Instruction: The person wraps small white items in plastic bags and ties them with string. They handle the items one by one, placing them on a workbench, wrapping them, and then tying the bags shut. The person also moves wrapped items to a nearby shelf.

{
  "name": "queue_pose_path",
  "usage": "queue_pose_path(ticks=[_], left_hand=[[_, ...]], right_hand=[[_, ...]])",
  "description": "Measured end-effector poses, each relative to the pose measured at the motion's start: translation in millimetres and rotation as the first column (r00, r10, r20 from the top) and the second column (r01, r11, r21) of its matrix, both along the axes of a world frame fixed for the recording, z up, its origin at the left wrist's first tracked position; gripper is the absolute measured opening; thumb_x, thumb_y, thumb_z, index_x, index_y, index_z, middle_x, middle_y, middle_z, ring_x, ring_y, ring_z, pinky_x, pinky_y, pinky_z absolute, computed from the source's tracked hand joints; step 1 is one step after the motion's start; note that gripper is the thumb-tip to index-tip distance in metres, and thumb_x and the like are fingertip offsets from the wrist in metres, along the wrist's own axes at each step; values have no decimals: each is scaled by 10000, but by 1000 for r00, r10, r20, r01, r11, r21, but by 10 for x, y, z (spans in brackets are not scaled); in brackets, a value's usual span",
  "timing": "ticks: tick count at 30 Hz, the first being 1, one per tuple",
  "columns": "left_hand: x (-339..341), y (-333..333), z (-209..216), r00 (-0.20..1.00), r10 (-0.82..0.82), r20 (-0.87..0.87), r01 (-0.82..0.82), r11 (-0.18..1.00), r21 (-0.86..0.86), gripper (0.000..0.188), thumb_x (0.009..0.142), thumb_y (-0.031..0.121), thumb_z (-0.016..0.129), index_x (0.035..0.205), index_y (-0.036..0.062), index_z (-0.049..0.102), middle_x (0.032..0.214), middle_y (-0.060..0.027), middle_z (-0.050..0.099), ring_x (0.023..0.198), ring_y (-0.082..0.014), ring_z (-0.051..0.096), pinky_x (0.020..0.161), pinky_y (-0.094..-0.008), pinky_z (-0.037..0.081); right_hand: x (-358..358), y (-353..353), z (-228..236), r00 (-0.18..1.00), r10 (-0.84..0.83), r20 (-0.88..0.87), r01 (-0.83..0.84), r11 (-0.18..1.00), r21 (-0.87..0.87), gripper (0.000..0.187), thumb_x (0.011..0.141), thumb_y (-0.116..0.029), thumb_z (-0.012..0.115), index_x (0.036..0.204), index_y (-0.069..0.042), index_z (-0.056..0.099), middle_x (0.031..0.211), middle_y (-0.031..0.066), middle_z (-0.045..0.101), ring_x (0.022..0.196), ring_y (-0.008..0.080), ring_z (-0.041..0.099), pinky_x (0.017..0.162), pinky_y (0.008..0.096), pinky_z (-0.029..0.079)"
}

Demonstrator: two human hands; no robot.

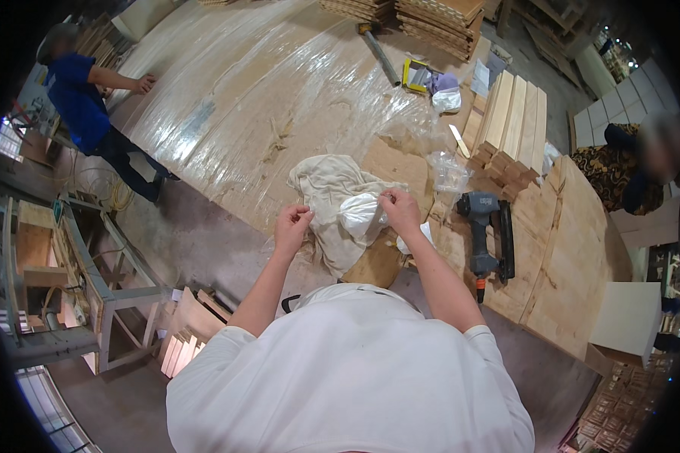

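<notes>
A beige cloth (321, 177) lies crumpled at the near edge of the plastic-covered table, with a bunched white piece of cloth or soft wrapping (361, 214) on top of it. My left hand (293, 226) is at the cloth's left edge, thumb and fingers pinched together; what lies between them, if anything, is too small to make out. Beside the white piece, on its right, my right hand (400, 211) also pinches, its fingertips close to that piece's edge. Whether those fingers grip the white piece or something thin next to it does not show.
To the right lie a nail gun (482, 234), stacked wooden strips (514, 124) and a knife (459, 141). Farther off are a hammer (378, 53), a yellow box (414, 75) and stacked panels (438, 26). One person (83, 98) stands at the left, another (619, 162) at the right.
</notes>
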State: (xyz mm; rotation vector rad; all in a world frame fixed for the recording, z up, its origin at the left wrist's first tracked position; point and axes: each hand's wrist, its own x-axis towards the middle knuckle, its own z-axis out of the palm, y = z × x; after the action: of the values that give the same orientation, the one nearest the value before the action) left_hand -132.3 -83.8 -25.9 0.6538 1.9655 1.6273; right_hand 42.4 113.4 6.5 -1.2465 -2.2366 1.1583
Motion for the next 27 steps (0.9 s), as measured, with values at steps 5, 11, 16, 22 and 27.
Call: queue_pose_path(ticks=[5,11,16,22,27], left_hand=[[-45,-24,-65,1000,10,0,-10,1000,3,145,816,132,642,889,10,610,782,7,556,666,-62,488,611,-210,405],[-26,-2,-77,995,57,78,-60,998,36,160,820,145,636,882,0,608,752,7,556,658,-65,484,599,-217,402],[-91,101,65,989,7,-150,-18,997,-75,250,819,173,625,987,-12,611,945,-77,570,788,-144,529,711,-276,440],[-128,139,175,824,18,-566,-98,989,-111,346,792,176,638,1100,25,593,1151,-145,513,1013,-224,511,865,-339,421],[-250,25,216,940,97,-327,-126,990,-69,344,762,162,664,1080,44,607,1026,-105,584,914,-208,546,790,-335,444]], right_hand=[[4,70,-108,989,-18,-149,-4,990,-142,234,769,-246,612,875,-42,655,684,72,608,640,184,566,613,314,444],[41,61,-136,969,-125,-215,41,933,-359,199,786,-194,616,838,-3,639,649,27,567,612,99,496,582,264,414],[107,184,-193,972,-112,-207,33,937,-349,225,778,-195,633,921,-21,644,672,34,573,618,114,511,589,268,421],[366,246,117,973,-147,-178,125,984,-126,391,771,-216,660,1106,-34,571,656,12,509,581,116,489,551,277,412],[585,183,247,936,-221,-273,138,947,-290,355,746,-166,700,1045,-21,573,658,-10,497,557,76,467,504,235,388]])
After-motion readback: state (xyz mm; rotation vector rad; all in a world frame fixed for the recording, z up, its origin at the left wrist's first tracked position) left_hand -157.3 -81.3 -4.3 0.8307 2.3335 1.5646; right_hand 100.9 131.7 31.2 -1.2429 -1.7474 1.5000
